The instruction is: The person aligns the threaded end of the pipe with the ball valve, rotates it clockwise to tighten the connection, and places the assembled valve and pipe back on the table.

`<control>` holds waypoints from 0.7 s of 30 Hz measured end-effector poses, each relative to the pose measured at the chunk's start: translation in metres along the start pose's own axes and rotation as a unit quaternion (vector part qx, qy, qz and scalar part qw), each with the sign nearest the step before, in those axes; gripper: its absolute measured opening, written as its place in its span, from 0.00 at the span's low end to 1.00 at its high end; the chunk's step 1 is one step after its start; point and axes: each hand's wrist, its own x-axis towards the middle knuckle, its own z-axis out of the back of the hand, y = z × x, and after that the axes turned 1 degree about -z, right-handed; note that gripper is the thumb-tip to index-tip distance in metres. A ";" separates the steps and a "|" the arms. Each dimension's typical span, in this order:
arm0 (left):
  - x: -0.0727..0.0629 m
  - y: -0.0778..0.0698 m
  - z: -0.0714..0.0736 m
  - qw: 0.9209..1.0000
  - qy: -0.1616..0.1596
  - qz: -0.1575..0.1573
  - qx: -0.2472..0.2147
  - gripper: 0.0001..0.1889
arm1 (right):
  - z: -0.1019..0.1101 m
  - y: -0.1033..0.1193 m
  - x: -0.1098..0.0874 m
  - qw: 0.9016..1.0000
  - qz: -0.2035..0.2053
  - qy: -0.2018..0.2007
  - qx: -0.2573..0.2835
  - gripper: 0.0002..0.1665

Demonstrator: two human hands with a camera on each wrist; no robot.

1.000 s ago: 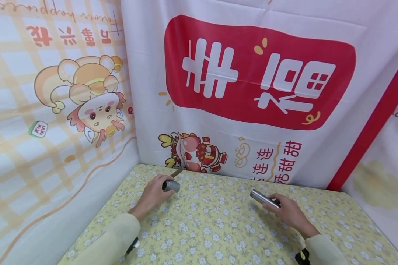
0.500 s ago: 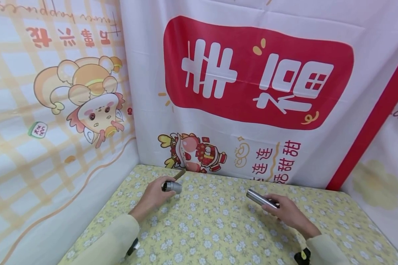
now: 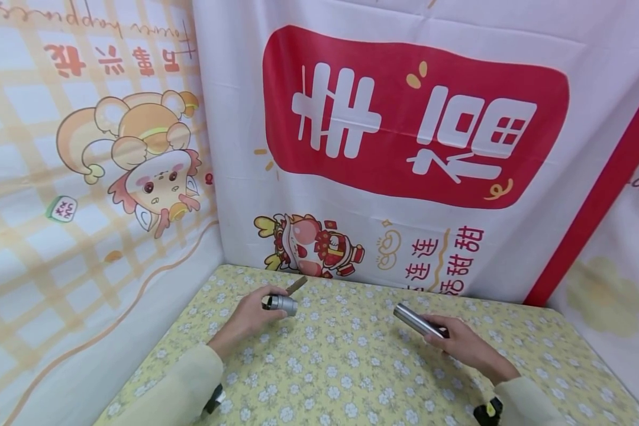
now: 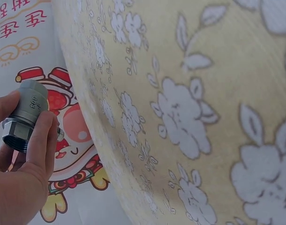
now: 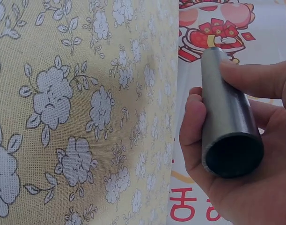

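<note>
On the left of the head view, my left hand (image 3: 252, 313) grips a short grey metal ball valve (image 3: 283, 305) between thumb and fingers, above the table. A flat brownish lever (image 3: 297, 286) sticks out beyond it, up and to the right. The left wrist view shows the valve body (image 4: 30, 101) with stamped marks and an open hexagonal threaded end. To the right, my right hand (image 3: 460, 340) holds a smooth steel pipe (image 3: 418, 319), its far end pointing up and left. The pipe's hollow near end (image 5: 234, 155) faces the right wrist camera. Valve and pipe are well apart.
A yellow cloth with white flowers covers the table (image 3: 341, 367). Behind it hangs a white printed curtain (image 3: 239, 177) with a red panel, and a checked printed curtain (image 3: 26, 248) closes off the left side.
My left hand and the valve have shifted slightly right, and more of the lever shows. The pipe in my right hand has moved a little to the left.
</note>
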 end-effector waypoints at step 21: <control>-0.009 -0.015 -0.009 0.999 0.024 0.007 -0.041 0.23 | -0.005 0.001 -0.002 0.998 -0.028 -0.019 0.050 0.35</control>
